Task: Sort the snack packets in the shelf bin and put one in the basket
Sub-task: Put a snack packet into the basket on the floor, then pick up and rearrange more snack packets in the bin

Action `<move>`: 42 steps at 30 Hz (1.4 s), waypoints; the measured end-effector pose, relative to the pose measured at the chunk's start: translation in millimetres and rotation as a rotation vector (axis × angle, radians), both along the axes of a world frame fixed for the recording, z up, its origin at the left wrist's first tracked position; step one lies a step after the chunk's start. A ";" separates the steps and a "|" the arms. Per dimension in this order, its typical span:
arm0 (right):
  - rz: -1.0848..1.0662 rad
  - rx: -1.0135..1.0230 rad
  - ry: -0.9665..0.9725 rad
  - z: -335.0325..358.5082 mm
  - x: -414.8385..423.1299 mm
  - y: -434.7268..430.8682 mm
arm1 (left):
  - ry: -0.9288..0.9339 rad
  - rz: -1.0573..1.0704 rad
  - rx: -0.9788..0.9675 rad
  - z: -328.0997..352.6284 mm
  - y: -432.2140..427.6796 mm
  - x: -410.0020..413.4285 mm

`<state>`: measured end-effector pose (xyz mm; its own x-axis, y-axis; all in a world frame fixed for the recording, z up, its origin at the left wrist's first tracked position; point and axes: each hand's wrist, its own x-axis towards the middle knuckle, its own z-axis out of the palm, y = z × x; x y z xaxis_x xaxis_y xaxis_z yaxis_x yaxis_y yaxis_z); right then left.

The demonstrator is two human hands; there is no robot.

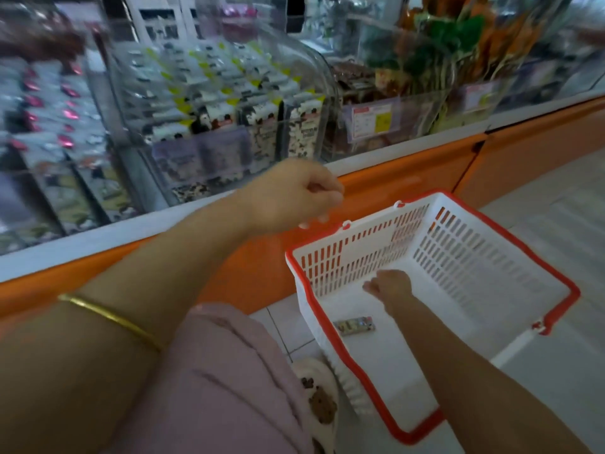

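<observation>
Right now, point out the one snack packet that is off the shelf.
The small packet lying flat on the basket floor; all the others sit in the clear shelf bins.

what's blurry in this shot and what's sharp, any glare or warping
Head view: the shelf bins and their packets are smeared by motion blur, worst at upper left; the basket and the packet in it read sharper; pale glare streaks the bins' clear fronts; the wide lens bows the orange shelf edge.
</observation>
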<state>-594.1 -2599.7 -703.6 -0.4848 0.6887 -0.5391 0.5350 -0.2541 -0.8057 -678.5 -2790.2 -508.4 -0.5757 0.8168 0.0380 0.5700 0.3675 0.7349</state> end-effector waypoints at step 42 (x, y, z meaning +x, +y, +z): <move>0.883 0.989 0.772 276.2 -138.7 -211.6 | 0.444 0.651 0.252 46.2 -212.4 -77.2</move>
